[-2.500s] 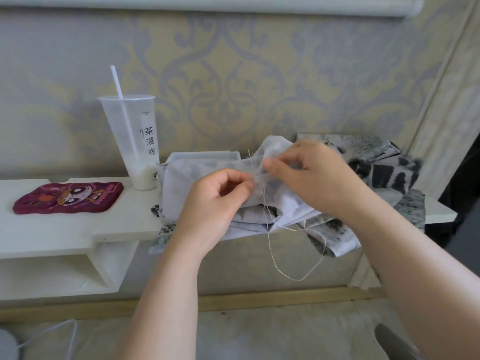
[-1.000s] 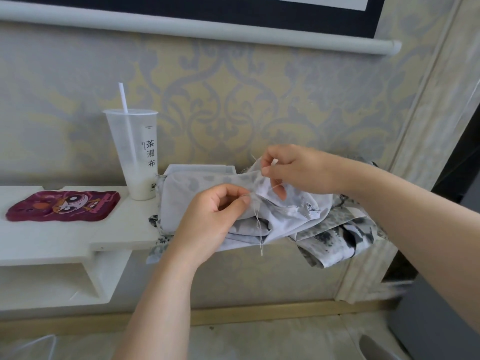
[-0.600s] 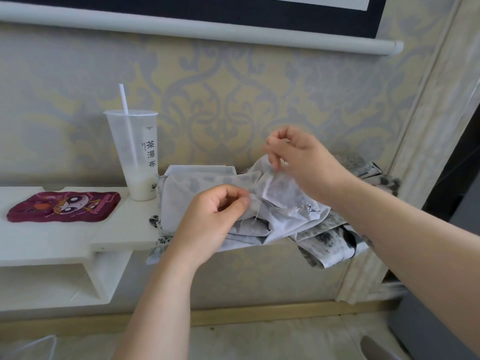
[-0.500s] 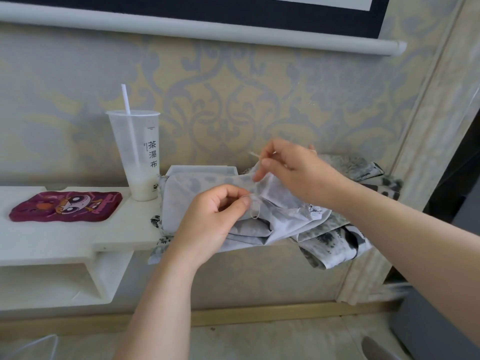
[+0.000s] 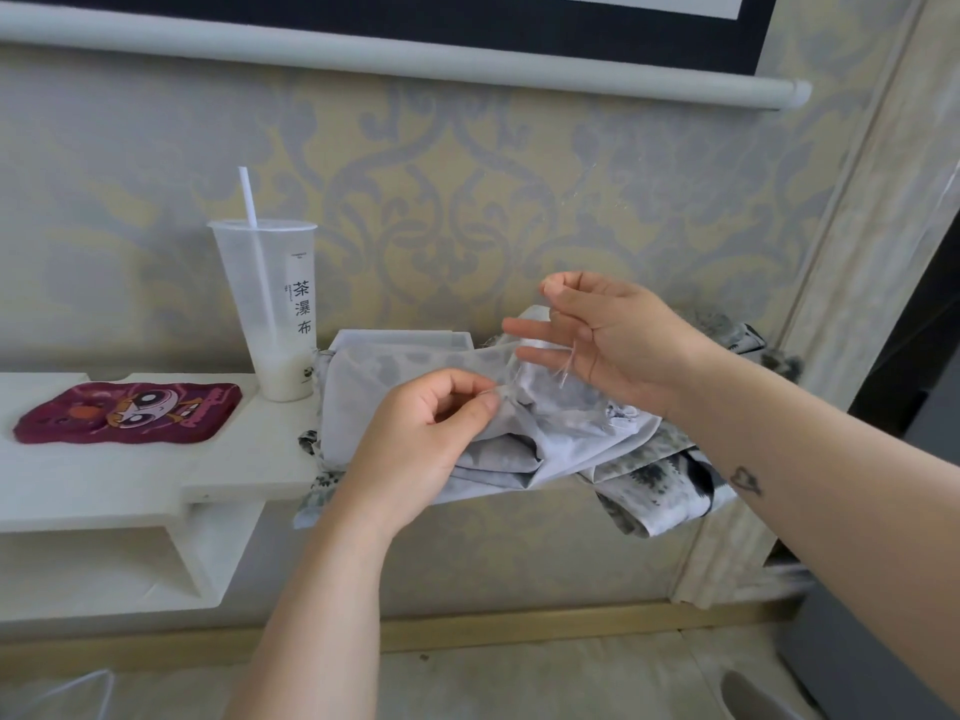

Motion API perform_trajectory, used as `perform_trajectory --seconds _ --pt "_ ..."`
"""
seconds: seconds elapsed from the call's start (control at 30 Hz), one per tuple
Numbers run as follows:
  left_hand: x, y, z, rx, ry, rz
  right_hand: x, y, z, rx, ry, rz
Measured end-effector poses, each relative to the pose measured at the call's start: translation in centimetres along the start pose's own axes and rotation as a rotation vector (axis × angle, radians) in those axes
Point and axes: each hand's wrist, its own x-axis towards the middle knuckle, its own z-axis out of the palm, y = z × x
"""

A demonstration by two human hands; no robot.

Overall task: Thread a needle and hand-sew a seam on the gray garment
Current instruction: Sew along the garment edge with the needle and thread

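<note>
The gray garment (image 5: 566, 426), light with dark printed patches, lies bunched on the right end of a white shelf (image 5: 130, 472) and hangs over its front edge. My left hand (image 5: 426, 439) pinches a fold of the fabric between thumb and forefinger, at the seam. Just above and to the right, my right hand (image 5: 618, 345) is lifted off the cloth; thumb and curled forefinger pinch a thin white thread (image 5: 567, 362), whose short ends dangle below the straight middle and ring fingers. I cannot make out the needle.
A tall clear plastic cup (image 5: 270, 309) with a straw and a little white drink stands on the shelf left of the garment. A maroon cartoon-printed pad (image 5: 130, 413) lies farther left. Patterned wall behind, a roller tube (image 5: 415, 62) above, floor below.
My right hand has risen off the garment and moved right, and its fingers have spread, drawing the thread up. My left hand keeps its pinch on the fabric.
</note>
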Motion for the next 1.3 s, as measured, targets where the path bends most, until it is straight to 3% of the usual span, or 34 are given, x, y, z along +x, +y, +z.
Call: perform_trajectory --seconds 0.17,0.37,0.43,0.57,0.83,1.0,1.2,1.3 --pt "0.1 0.0 0.0 -0.025 0.003 -0.014 -0.4 0.3 0.3 -0.376 0.123 -0.153" --pt "0.2 0.2 0.1 -0.019 0.048 -0.024 -2.8 3.8 1.1 -1.263 0.349 -0.570" --pt "0.1 0.2 0.2 0.012 0.052 -0.019 -2.6 5.6 0.7 -1.416 0.419 -0.716" --pt "-0.1 0.0 0.1 0.091 0.051 -0.009 -1.6 6.5 -1.1 -1.335 0.443 -0.713" --pt "0.3 -1.0 1.6 0.359 0.046 0.010 -1.2 5.4 -4.2 -1.444 0.262 -0.665" --pt "0.4 -1.5 1.1 0.375 0.034 -0.010 -1.4 5.3 -4.8 -1.498 0.098 -0.585" --pt "0.5 -1.6 0.8 0.315 0.030 -0.032 -1.3 2.7 -3.8 -1.486 0.016 -0.644" --pt "0.5 -1.5 0.8 0.286 0.020 -0.055 -1.5 1.9 -2.8 -1.641 -0.006 -0.597"
